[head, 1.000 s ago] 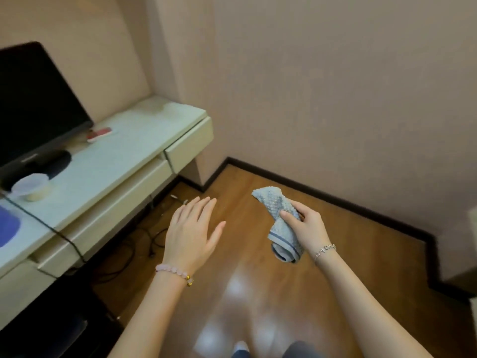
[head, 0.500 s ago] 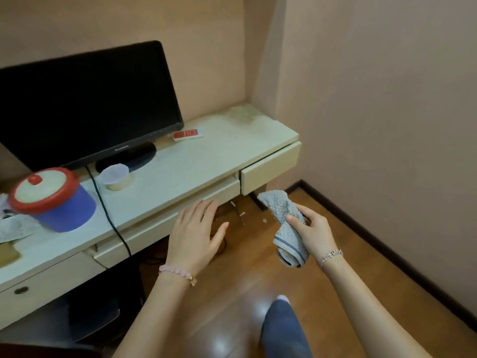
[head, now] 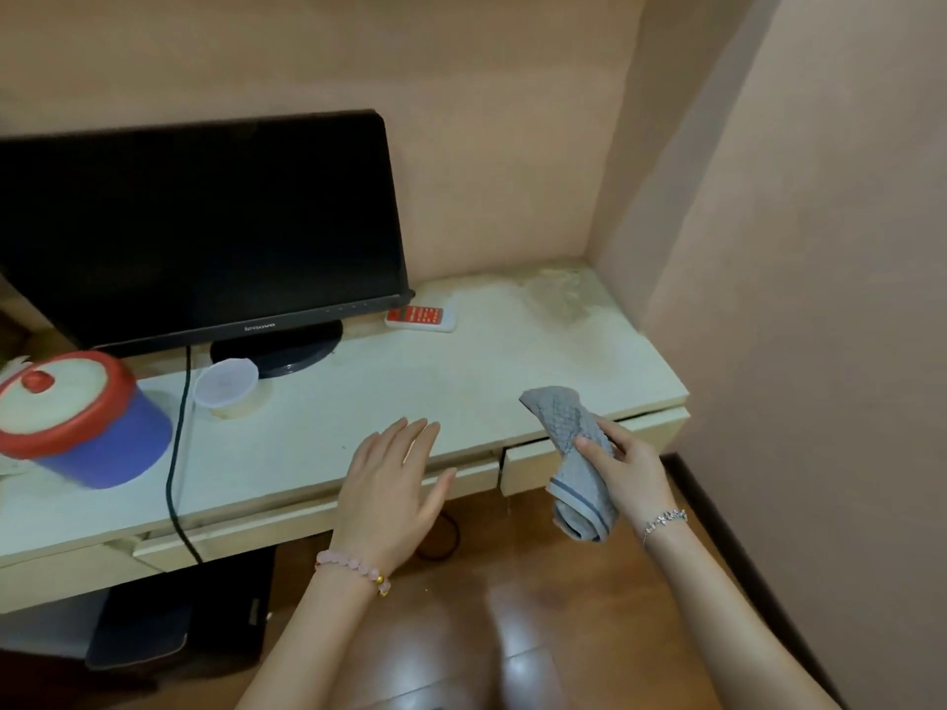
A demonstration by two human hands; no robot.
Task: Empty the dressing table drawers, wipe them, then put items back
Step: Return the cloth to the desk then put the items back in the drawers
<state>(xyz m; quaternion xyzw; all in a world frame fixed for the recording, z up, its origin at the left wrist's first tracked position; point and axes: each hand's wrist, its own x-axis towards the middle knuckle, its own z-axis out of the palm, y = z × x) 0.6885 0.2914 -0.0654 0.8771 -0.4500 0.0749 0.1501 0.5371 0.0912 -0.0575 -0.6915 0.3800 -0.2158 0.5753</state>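
Note:
A cream dressing table (head: 461,381) runs along the wall into the right corner. Under its top sit a small right drawer (head: 528,466), slightly ajar, and a long middle drawer (head: 256,530). My right hand (head: 625,468) grips a bunched grey waffle cloth (head: 574,453) in front of the right drawer. My left hand (head: 394,484) hovers flat with straight fingers over the table's front edge, above the middle drawer, holding nothing.
On the table stand a black monitor (head: 205,228), a blue tub with a red lid (head: 82,422), a small plastic cup (head: 228,389) and a red-and-white remote (head: 421,318). A black cable (head: 174,453) hangs over the front edge. Walls close the right side; wooden floor below.
The view has swung left and closer to the table, bringing the monitor and tub into sight. Both hands have come forward to the table's front edge; the cloth stays in my right hand.

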